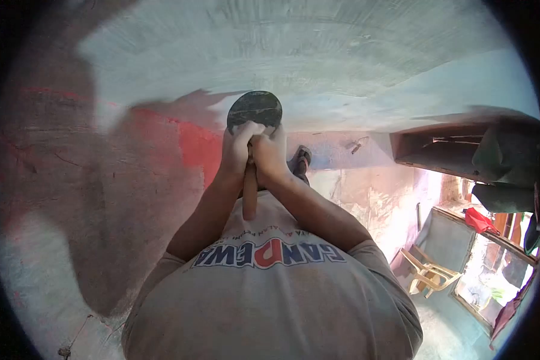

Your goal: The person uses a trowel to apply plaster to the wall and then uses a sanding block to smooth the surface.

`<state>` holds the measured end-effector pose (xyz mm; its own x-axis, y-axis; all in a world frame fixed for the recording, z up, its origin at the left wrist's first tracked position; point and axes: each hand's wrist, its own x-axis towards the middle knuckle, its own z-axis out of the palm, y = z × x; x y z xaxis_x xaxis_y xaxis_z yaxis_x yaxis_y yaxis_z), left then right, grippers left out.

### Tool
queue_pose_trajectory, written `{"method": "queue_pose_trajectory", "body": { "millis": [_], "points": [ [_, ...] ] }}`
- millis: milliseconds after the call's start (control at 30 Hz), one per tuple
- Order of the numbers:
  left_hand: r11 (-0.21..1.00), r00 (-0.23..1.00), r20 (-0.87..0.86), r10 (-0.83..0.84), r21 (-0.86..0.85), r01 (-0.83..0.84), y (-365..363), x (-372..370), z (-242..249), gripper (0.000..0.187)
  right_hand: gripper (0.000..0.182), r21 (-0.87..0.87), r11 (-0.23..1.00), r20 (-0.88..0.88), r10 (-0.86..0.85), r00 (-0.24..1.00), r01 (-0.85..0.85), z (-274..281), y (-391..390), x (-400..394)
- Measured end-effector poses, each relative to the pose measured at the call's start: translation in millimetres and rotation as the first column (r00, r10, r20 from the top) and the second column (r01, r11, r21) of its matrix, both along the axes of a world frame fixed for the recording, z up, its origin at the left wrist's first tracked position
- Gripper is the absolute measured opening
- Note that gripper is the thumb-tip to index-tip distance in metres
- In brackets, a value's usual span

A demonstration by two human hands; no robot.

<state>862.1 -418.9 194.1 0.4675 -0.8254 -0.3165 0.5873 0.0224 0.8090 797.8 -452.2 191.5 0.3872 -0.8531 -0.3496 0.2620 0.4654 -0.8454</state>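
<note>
Both of my hands are together in front of my chest, gripping a tool with a light brown wooden handle (249, 195) that points back toward my body. My left hand (242, 139) has its fingers wrapped at the top of the grip. Pressed against it, my right hand (266, 155) is closed too. Just beyond my fingers is a dark, round, streaked disc (255, 107), close to the grey wall (306, 66). Whether the disc is part of the tool cannot be made out, since my hands cover the join.
Red paint (198, 150) and shadow mark the surface at left. A foot in a sandal (303, 159) shows below the disc. To the right are a dark shelf-like recess (438, 153), a pale plastic chair (429, 273), a red cloth (481, 221) and a bright framed opening (498, 270).
</note>
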Motion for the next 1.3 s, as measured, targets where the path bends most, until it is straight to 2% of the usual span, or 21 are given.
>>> {"method": "queue_pose_trajectory", "body": {
  "millis": [33,100,133,167,267,300,367,433,500,633,733,767,867,900,967,1000,1033,1067,1133,1233,1300],
  "points": [
    [0.998,0.998,0.027,0.051,-0.022,-0.050,-1,-9,19,0.019,0.022,-0.035,0.996,0.098,-0.084,0.992,0.088,8,5,2],
    [0.991,0.989,0.084,0.122,-0.062,-0.117,-6,-10,16,0.016,0.024,-0.004,1.000,0.083,-0.002,0.997,0.002,-17,2,3],
    [0.998,0.997,0.045,0.063,-0.025,-0.062,-7,-3,0,0.017,0.025,0.009,0.999,0.075,0.040,0.996,-0.041,-26,-2,3],
    [1.000,1.000,0.006,0.007,0.004,-0.007,-6,8,-16,0.018,0.027,-0.009,0.992,-0.065,0.126,0.990,-0.127,-20,-10,2],
    [0.999,0.999,-0.032,0.003,0.049,-0.002,0,8,-17,0.016,0.025,0.014,1.000,0.125,0.013,0.992,-0.014,-1,-1,3],
    [0.999,0.999,-0.028,0.042,0.034,-0.041,2,-3,5,0.015,0.023,0.127,0.991,0.055,0.030,0.998,-0.037,11,1,-1],
    [0.988,0.989,-0.037,0.142,0.060,-0.140,-5,-17,37,0.014,0.025,0.066,0.998,0.081,-0.012,0.997,0.006,10,2,3],
    [0.993,0.998,-0.064,0.027,0.115,-0.020,-5,4,8,0.016,0.027,0.032,0.999,0.045,0.012,0.999,-0.014,-2,0,3],
    [0.995,0.999,-0.033,0.010,0.098,-0.006,0,2,3,0.016,0.030,0.017,0.995,-0.042,0.097,0.994,-0.096,-24,-10,6],
    [0.990,0.995,0.006,0.095,0.100,-0.095,2,-11,18,0.016,0.029,0.020,0.999,0.040,-0.049,0.998,0.048,-6,7,3],
    [0.980,0.999,-0.048,-0.019,0.196,0.029,-5,10,-18,0.019,0.031,0.112,0.983,-0.133,0.158,0.978,-0.144,-31,-14,5],
    [0.997,0.993,-0.116,-0.009,0.072,0.018,-7,10,-27,0.019,0.031,0.037,0.996,-0.034,0.080,0.996,-0.079,-46,-10,9],
    [0.998,0.999,0.019,0.045,0.039,-0.046,-4,-1,-10,0.016,0.027,0.063,0.998,0.105,-0.008,0.994,0.001,-25,1,5],
    [0.998,0.998,0.054,0.045,0.035,-0.047,-4,0,-11,0.016,0.024,0.029,0.998,0.109,-0.054,0.993,0.051,-9,4,6],
    [0.998,0.992,0.115,0.042,0.033,-0.046,-3,2,-17,0.017,0.023,0.018,0.999,-0.081,-0.033,0.996,0.035,-14,0,6],
    [0.999,0.999,0.051,0.019,0.047,-0.022,-5,5,-29,0.017,0.022,0.013,1.000,-0.175,-0.020,0.984,0.022,-19,-5,7],
    [0.998,1.000,-0.009,-0.001,0.055,0.001,-8,12,-47,0.017,0.021,0.092,0.986,-0.152,0.153,0.976,-0.140,-42,-16,7],
    [0.998,0.998,-0.065,-0.024,0.057,0.028,-12,18,-61,0.018,0.021,0.072,0.991,-0.099,0.116,0.988,-0.109,-48,-14,7],
    [0.999,0.997,0.083,-0.008,0.032,0.006,-6,15,-49,0.015,0.020,0.042,0.998,0.008,0.037,0.999,-0.037,-43,-6,9],
    [0.994,0.990,0.090,0.107,0.024,-0.110,-9,-5,-7,0.013,0.029,0.065,0.997,-0.018,0.035,0.999,-0.034,-50,-5,7],
    [0.992,1.000,-0.023,0.010,0.125,-0.008,-10,16,-71,0.012,0.033,0.085,0.994,-0.057,0.079,0.995,-0.074,-61,-7,6]
  ]
}}
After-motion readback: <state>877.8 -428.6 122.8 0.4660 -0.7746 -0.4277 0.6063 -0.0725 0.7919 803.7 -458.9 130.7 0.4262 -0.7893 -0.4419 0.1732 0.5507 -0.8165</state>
